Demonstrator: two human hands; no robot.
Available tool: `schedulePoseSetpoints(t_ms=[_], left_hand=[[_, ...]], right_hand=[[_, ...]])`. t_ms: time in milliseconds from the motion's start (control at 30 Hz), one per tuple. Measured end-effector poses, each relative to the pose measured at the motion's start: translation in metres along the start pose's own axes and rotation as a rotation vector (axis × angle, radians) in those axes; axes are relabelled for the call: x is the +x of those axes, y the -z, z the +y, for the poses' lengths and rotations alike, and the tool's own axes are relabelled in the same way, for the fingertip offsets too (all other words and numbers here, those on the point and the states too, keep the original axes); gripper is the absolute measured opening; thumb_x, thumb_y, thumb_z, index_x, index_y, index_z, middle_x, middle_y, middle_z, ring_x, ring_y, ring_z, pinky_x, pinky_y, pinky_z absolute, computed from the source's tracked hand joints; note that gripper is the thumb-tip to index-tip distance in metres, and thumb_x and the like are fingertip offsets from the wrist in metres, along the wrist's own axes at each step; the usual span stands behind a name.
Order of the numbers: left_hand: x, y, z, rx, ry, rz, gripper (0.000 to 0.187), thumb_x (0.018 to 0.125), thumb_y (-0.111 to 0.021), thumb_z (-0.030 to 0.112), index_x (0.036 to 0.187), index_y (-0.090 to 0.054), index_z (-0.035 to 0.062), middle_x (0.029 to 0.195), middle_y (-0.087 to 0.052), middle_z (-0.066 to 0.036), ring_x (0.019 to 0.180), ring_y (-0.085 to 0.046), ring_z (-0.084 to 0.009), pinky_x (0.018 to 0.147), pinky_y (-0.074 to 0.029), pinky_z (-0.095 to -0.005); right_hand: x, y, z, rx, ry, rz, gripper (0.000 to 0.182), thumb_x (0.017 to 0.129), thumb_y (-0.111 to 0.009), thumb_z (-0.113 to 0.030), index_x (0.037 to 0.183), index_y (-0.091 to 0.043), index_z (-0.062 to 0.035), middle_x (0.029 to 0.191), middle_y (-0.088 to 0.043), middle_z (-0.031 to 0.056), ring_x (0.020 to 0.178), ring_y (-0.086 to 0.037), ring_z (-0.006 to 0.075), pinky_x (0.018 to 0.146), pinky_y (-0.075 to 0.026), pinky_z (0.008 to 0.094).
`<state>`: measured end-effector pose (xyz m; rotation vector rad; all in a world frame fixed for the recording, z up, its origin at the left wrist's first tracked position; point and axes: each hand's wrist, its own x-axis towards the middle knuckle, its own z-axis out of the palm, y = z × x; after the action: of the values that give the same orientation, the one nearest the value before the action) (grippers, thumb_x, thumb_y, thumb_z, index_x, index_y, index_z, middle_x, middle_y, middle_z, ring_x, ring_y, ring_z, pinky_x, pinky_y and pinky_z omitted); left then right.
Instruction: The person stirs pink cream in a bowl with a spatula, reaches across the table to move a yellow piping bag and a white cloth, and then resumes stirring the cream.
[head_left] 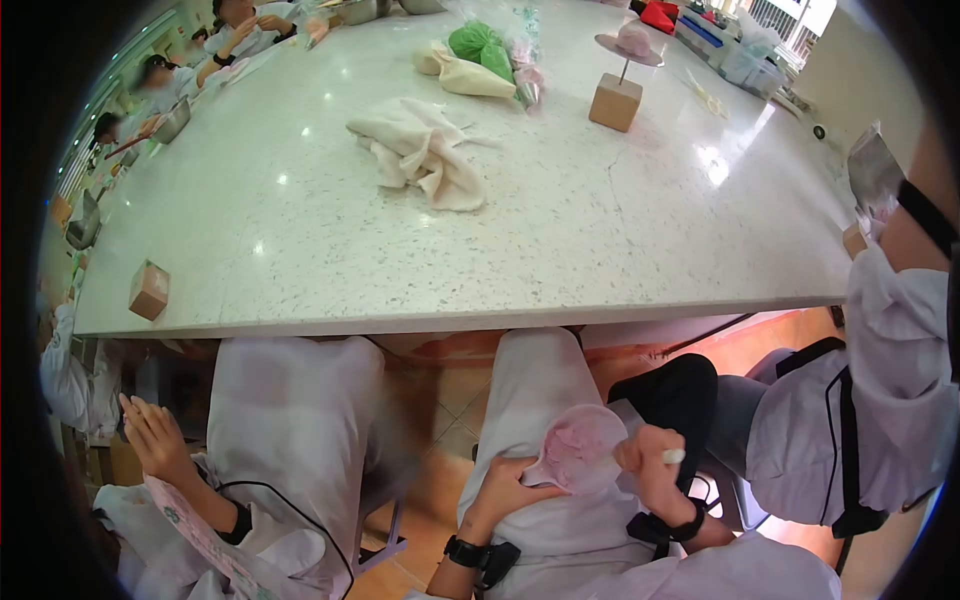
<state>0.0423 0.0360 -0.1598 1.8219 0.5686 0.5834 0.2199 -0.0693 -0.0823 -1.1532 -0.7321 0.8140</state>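
Observation:
My left hand [508, 492] is wrapped around the side of a pale bowl [603, 412], which rests over my lap. Pink cream [574, 446] coats the inside of the bowl. At the bowl's right edge, my right hand [652, 468] is closed in a fist around a tool's white handle [673, 456]. Only the handle's end shows; the rest of the tool is hidden, so its kind cannot be made out. Both my wrists wear black bands.
On the speckled table [300, 265] lie a crumpled cloth [425, 150], a cream-coloured piping bag [468, 76], a green-filled bag [482, 48] and wooden blocks [615, 104], [149, 290]. One block bears a disc with a pink mound [634, 40]. People sit close on both sides.

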Motion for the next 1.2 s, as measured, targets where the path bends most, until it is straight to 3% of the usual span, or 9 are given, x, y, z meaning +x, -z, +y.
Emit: schedulePoseSetpoints(t_ms=[67, 267, 600, 700, 833, 900, 967, 1000, 1200], left_hand=[[-0.005, 0.000, -0.005, 0.104, 0.036, -0.095, 0.042, 0.061, -0.087, 0.035, 0.078, -0.068, 0.0020, 0.053, -0.050, -0.014, 0.044, -0.045, -0.0231, 0.049, -0.041, -0.0305], [0.002, 0.003, 0.000, -0.008, 0.100, -0.046, 0.041, 0.059, -0.088, 0.030, 0.073, -0.066, -0.0007, 0.059, -0.057, -0.014, 0.049, -0.051, -0.0203, 0.053, -0.044, -0.0299], [-0.003, 0.001, 0.001, 0.146, 0.022, -0.025, 0.046, 0.060, -0.088, 0.031, 0.061, -0.054, 0.0005, 0.054, -0.048, -0.015, 0.046, -0.039, -0.0278, 0.047, -0.038, -0.0326], [-0.003, -0.002, -0.002, 0.148, -0.022, -0.034, 0.049, 0.059, -0.089, 0.031, 0.057, -0.050, 0.0010, 0.052, -0.044, -0.014, 0.045, -0.035, -0.0274, 0.044, -0.036, -0.0320], [-0.008, -0.004, -0.015, 0.119, -0.012, -0.033, 0.051, 0.059, -0.089, 0.031, 0.055, -0.047, 0.0020, 0.049, -0.040, -0.012, 0.043, -0.031, -0.0250, 0.042, -0.033, -0.0313], [-0.006, -0.006, -0.016, 0.110, -0.013, -0.007, 0.052, 0.059, -0.089, 0.032, 0.054, -0.046, 0.0024, 0.048, -0.038, -0.012, 0.043, -0.030, -0.0243, 0.042, -0.033, -0.0314], [-0.008, -0.007, -0.019, 0.124, -0.013, 0.005, 0.053, 0.058, -0.089, 0.032, 0.054, -0.045, 0.0025, 0.048, -0.037, -0.011, 0.042, -0.029, -0.0237, 0.042, -0.032, -0.0316], [-0.008, -0.007, -0.019, 0.147, -0.004, 0.000, 0.053, 0.058, -0.089, 0.032, 0.054, -0.045, 0.0026, 0.048, -0.037, -0.011, 0.042, -0.029, -0.0235, 0.042, -0.032, -0.0316], [-0.003, -0.003, -0.011, 0.201, -0.029, -0.075, 0.053, 0.057, -0.089, 0.033, 0.056, -0.046, 0.0018, 0.048, -0.039, -0.011, 0.042, -0.032, -0.0229, 0.042, -0.032, -0.0316]], right_hand=[[0.002, -0.001, 0.021, -0.006, 0.038, 0.004, 0.048, 0.101, -0.044, -0.029, 0.059, -0.034, -0.0065, 0.047, -0.031, -0.0003, 0.040, -0.023, 0.0092, 0.043, -0.020, 0.0274], [0.029, -0.009, 0.028, 0.232, 0.187, 0.038, 0.046, 0.102, -0.041, -0.028, 0.061, -0.032, -0.0099, 0.048, -0.024, -0.0024, 0.039, -0.019, 0.0084, 0.042, -0.018, 0.0272], [0.009, -0.005, 0.042, 0.628, -0.235, 0.330, 0.044, 0.101, -0.043, -0.026, 0.061, -0.033, -0.0116, 0.046, -0.023, -0.0033, 0.038, -0.019, 0.0092, 0.041, -0.016, 0.0288], [0.019, -0.001, 0.024, 0.402, -0.461, 0.279, 0.046, 0.100, -0.043, -0.028, 0.058, -0.031, -0.0143, 0.044, -0.020, -0.0044, 0.036, -0.017, 0.0086, 0.039, -0.015, 0.0275], [0.046, 0.004, -0.003, 0.376, -0.253, 0.462, 0.040, 0.100, -0.044, -0.024, 0.063, -0.035, -0.0117, 0.049, -0.026, -0.0047, 0.039, -0.022, 0.0069, 0.039, -0.016, 0.0267], [0.046, 0.007, 0.008, 0.397, -0.018, 0.484, 0.038, 0.100, -0.043, -0.023, 0.065, -0.034, -0.0114, 0.049, -0.026, -0.0043, 0.039, -0.022, 0.0072, 0.040, -0.017, 0.0270], [0.037, -0.010, 0.042, 0.427, 0.006, 0.497, 0.041, 0.101, -0.040, -0.023, 0.063, -0.033, -0.0110, 0.048, -0.025, -0.0039, 0.039, -0.021, 0.0081, 0.040, -0.017, 0.0280], [0.032, -0.016, 0.048, 0.419, -0.015, 0.464, 0.048, 0.101, -0.041, -0.031, 0.058, -0.030, -0.0120, 0.046, -0.023, -0.0032, 0.037, -0.018, 0.0094, 0.040, -0.015, 0.0291], [0.026, 0.009, 0.030, 0.301, -0.482, 0.323, 0.045, 0.099, -0.043, -0.027, 0.058, -0.031, -0.0115, 0.045, -0.024, -0.0018, 0.037, -0.020, 0.0100, 0.039, -0.016, 0.0293]])
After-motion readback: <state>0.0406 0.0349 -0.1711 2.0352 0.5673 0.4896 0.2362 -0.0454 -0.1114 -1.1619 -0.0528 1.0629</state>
